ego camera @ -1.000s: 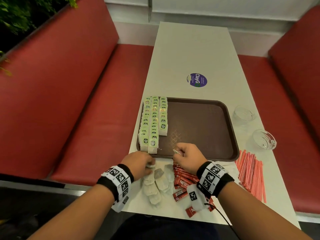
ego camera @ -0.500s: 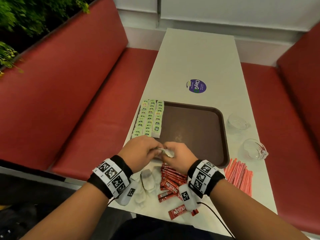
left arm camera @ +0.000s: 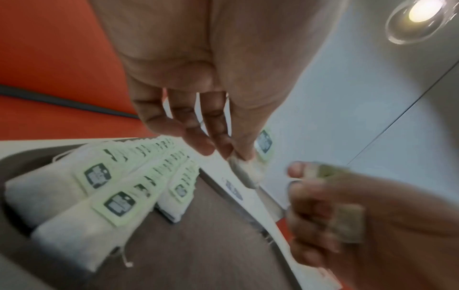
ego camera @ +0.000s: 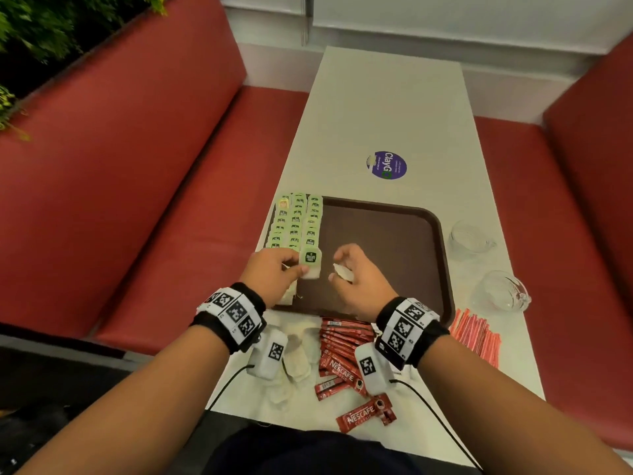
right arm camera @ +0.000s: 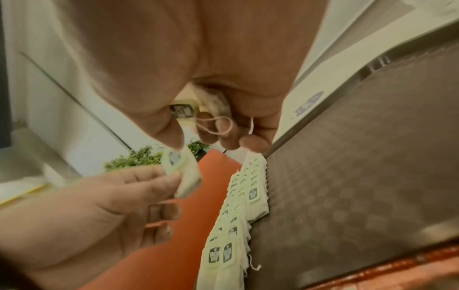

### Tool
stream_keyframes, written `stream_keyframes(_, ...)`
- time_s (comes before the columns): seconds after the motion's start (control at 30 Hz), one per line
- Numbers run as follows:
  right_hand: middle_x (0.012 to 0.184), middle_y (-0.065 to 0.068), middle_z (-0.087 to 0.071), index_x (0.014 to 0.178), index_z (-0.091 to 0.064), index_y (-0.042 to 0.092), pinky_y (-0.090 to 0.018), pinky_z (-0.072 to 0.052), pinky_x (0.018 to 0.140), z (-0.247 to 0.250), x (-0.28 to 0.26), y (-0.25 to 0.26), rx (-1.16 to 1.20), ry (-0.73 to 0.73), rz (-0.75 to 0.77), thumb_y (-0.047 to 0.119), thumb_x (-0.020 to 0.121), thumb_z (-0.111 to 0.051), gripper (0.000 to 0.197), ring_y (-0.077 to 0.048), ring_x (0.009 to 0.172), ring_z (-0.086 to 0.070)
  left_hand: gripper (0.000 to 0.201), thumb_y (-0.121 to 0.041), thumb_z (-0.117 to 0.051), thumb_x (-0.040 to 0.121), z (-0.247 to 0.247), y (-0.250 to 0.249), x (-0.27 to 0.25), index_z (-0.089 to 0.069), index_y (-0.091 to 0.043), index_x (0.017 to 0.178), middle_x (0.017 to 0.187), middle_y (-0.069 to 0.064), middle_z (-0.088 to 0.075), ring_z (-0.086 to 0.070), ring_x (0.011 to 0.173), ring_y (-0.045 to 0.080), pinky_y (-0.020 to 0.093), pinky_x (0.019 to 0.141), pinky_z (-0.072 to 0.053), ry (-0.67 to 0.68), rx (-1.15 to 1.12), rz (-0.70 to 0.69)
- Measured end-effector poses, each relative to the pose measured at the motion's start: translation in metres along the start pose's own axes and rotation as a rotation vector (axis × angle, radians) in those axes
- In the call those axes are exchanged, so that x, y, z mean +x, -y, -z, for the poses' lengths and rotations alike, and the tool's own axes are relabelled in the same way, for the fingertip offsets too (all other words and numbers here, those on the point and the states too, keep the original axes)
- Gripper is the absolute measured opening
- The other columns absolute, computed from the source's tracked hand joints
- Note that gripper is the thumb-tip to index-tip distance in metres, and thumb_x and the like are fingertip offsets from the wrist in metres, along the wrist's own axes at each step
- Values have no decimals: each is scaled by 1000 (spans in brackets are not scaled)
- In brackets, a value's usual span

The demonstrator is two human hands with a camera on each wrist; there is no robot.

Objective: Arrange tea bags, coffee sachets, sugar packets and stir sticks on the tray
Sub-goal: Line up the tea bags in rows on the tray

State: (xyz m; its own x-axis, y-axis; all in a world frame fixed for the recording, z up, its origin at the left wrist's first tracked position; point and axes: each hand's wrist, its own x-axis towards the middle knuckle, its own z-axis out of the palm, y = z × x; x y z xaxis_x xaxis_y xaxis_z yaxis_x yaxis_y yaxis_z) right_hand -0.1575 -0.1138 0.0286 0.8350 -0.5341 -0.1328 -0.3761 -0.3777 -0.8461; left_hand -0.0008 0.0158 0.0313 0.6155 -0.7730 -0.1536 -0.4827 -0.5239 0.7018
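Now left hand pinches white paper tea bag with green tag over near-left corner of brown plastic tray, just short of third row's end. Right hand clasps second bag. Bags light, limp; pinch by edge, mind strings.

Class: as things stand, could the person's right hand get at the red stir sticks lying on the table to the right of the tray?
Probably not yet: the right hand is curled round a tea bag. The path to the stir sticks looks free.
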Motion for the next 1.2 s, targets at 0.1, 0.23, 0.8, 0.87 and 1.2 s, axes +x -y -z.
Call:
stream_keyframes(0.1,80,-1,-51,92,-35,30,-42,-44,59,-3,0,2,85,-38,-90,19,89,-50,19,-19,61,-48,13,-29,-77,85,-5,16,35,-67,-20,85,76,-6,-66,-59,71,10,27,71,-52,57,54,136)
stream_keyframes(0.23,75,-1,-49,81,-41,22,-35,-37,65,-8,3,2,30,-80,-128,18,101,-48,22,-15,67,-44,25,-29,-81,80,-20,25,65,-59,-25,92,88,-3,-65,-67,76,16,32,72,-57,108,101,258)
stream_keyframes(0.8,67,-4,-65,90,-57,17,-41,-55,61,2,-6,-2,122,-91,-176,19,97,-60,8,-17,55,-62,38,-46,-71,84,-39,8,88,-53,-17,101,92,3,-62,-60,84,26,33,69,-48,93,313,176)
stream_keyframes(0.87,63,3,-65,91,-58,20,-36,-54,61,8,-5,-1,64,-88,-150,24,97,-62,8,-12,52,-62,39,-48,-71,83,-43,3,92,-55,-16,98,84,1,-60,-59,77,24,31,62,-44,117,394,182)
stream_keyframes(1.2,72,1,-71,93,-63,21,-34,-57,63,11,4,-3,54,-83,-108,26,96,-64,6,-10,54,-63,30,-52,-55,94,-21,-7,76,-58,-22,96,86,-6,-62,-60,82,17,32,70,-47,8,227,-7)
